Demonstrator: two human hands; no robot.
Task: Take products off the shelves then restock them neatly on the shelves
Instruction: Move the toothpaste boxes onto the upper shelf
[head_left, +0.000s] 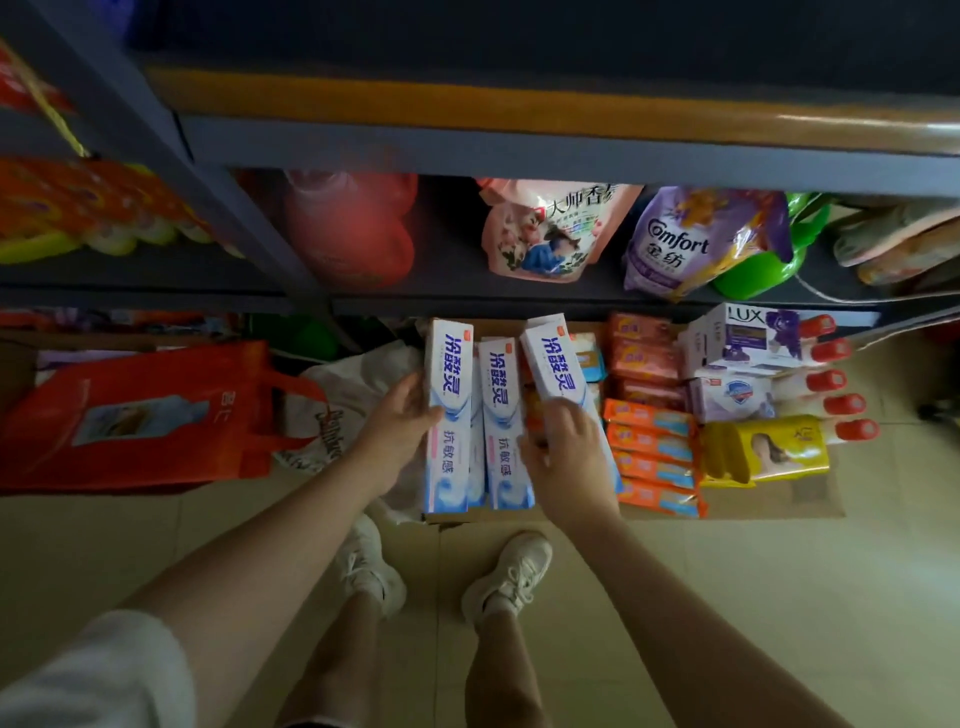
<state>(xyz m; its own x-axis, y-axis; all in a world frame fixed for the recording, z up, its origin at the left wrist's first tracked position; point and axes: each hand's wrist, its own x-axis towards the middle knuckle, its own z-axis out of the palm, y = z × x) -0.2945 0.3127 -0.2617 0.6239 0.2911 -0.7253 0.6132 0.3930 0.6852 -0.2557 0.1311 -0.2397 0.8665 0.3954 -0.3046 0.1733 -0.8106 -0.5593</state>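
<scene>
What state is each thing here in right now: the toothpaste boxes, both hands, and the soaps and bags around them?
Left toothpaste box: upright, gripped by the left hand.
Middle toothpaste box: standing free between the other two.
Right toothpaste box: tilted, held by the right hand.
Orange soap bars: stacked in rows.
LUX box: closed, atop other soap boxes.
Comfort pouch: sealed, leaning on the shelf above.
Red tote bag: lying flat.

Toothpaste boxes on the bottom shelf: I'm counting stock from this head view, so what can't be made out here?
- Fourth toothpaste box: only a sliver shows between two others in the head view.
- Item under the right hand: orange pack mostly hidden by the fingers.
- Red bottle: blurred and shadowed, label unreadable.
- Red-capped bottles: bodies hidden behind soap boxes.
- Top shelf: contents cut off by the frame's edge.
</scene>
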